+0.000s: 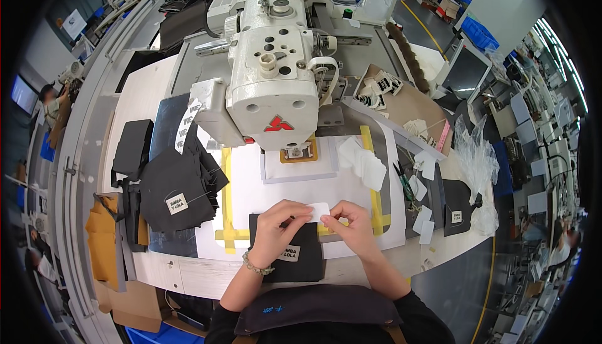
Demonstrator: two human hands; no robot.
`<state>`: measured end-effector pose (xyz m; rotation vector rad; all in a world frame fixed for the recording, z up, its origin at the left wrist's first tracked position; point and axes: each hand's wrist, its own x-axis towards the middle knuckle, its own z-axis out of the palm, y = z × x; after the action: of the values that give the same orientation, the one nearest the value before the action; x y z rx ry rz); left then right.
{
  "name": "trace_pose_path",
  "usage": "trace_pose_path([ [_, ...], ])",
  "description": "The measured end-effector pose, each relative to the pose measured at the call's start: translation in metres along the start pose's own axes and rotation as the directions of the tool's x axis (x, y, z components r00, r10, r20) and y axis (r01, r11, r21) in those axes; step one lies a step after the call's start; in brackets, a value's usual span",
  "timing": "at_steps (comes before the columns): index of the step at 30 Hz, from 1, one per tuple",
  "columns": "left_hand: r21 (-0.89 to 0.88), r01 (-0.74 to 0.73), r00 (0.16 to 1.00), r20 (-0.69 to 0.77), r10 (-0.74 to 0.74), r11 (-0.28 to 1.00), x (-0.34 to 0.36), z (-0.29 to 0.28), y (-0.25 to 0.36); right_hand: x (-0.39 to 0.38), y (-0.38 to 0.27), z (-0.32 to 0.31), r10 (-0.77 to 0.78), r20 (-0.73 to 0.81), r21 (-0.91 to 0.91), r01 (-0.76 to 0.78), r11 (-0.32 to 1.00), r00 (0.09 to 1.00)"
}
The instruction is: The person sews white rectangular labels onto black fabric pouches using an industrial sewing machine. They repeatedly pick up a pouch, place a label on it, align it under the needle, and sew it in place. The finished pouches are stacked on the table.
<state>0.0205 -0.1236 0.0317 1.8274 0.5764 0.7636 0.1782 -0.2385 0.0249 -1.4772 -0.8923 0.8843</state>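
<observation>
Between the fingertips of both hands is a small white rounded patch, raised over the front of the work area. My left hand, with a beaded bracelet at its wrist, pinches the patch's left side. My right hand pinches it from the right. Below them lies a black fabric piece with a pale label, partly covered by my left hand. Beyond the hands stands a white industrial sewing machine. Under its head, a small frame sits on a white sheet edged with yellow tape.
A stack of black fabric pieces lies left, near mustard fabric. White patches are piled right of the machine's frame. Farther right are a cardboard box of labels, green-handled scissors, another black piece and clear plastic bags.
</observation>
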Motion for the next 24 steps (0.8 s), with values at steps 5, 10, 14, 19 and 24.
trace_pose_path([
  [5, 0.025, 0.057, 0.998, -0.013, -0.057, 0.998, 0.0016, -0.0002, 0.0039, -0.0001, -0.0032, -0.0005, -0.172, -0.042, -0.266, 0.155, 0.952, 0.984],
  [10, 0.055, -0.134, 0.991, -0.022, 0.135, 0.99, 0.0008, 0.0004, -0.0036, -0.0008, -0.0082, 0.0005, -0.184, -0.032, -0.304, 0.166, 0.938, 0.982],
  [14, 0.048, -0.167, 0.985, -0.029, 0.169, 0.985, 0.001, 0.0007, -0.0055, -0.0015, -0.0084, -0.0001, -0.178, -0.03, -0.308, 0.161, 0.938, 0.984],
  [19, 0.041, -0.035, 0.998, 0.044, 0.033, 0.999, 0.0022, -0.0024, -0.0008, -0.004, -0.0089, -0.0012, -0.218, -0.001, -0.397, 0.2, 0.896, 0.976],
  [24, 0.089, -0.052, 0.994, 0.105, 0.042, 0.995, 0.003, -0.006, -0.0028, -0.0039, -0.0111, -0.0014, -0.278, 0.019, -0.39, 0.263, 0.883, 0.96],
])
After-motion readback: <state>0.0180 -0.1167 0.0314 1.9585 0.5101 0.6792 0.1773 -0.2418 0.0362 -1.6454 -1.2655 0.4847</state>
